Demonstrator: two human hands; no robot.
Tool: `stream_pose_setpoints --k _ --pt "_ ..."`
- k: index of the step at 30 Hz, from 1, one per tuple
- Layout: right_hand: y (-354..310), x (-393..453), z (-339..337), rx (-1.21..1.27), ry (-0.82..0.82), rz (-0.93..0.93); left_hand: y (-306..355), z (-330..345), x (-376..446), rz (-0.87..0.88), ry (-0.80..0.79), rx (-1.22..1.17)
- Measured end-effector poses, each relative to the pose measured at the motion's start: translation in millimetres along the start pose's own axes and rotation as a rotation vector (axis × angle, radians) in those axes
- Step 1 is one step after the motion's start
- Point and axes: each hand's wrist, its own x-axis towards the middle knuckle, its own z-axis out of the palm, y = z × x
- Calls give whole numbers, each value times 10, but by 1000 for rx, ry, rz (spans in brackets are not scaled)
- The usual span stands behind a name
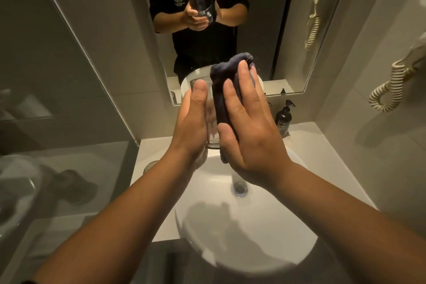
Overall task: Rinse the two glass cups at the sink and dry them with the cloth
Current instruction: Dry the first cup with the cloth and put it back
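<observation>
A clear glass cup (211, 122) is held upright above the sink (253, 226), pressed between the two hands. The left hand (192, 122) is wrapped around its left side, the thumb laid up along the wall, so that grip is closed on the cup. A dark cloth (227, 90) is bunched against the cup's right side and over its top, and it is pinned there by the right hand (249, 131), whose fingers (244, 78) are spread flat across the fabric; that grip is closed on the cloth. A tail of the cloth hangs just below the right palm. Directly beneath the grip lies the white basin with its metal drain (239, 189). To the left of the grip and lower, a second glass cup (149, 166) stands on the white surface (306, 145), partly hidden by the left forearm. To the right, near the wall, a dark pump bottle (284, 120) stands. Beyond the grip, the hands, cup and cloth are reflected in the mirror (115, 18).
</observation>
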Motion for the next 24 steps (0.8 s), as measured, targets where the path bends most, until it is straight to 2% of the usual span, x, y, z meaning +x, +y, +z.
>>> stream_pose_setpoints --k 3,8,10,13,15,17,20,24 --pt "48 3 -20 148 -60 84 -28 -23 -3 -73 -23 -76" --pt "200 107 -30 646 -125 288 -50 -90 -2 -193 -98 -248" --pt "241 124 -32 745 -116 316 -23 -107 26 -227 -116 -266" --pt "274 95 -8 620 -81 334 14 -92 95 -225 -44 -107" --pt "293 88 1 487 -74 350 16 -59 125 -174 64 100" --pt "281 100 1 389 -95 338 -3 -58 136 -119 112 183" --pt "258 128 -7 272 -129 271 -7 -64 147 -135 -23 73" --pt "314 247 -83 355 -161 258 6 -38 188 -148 -28 -104"
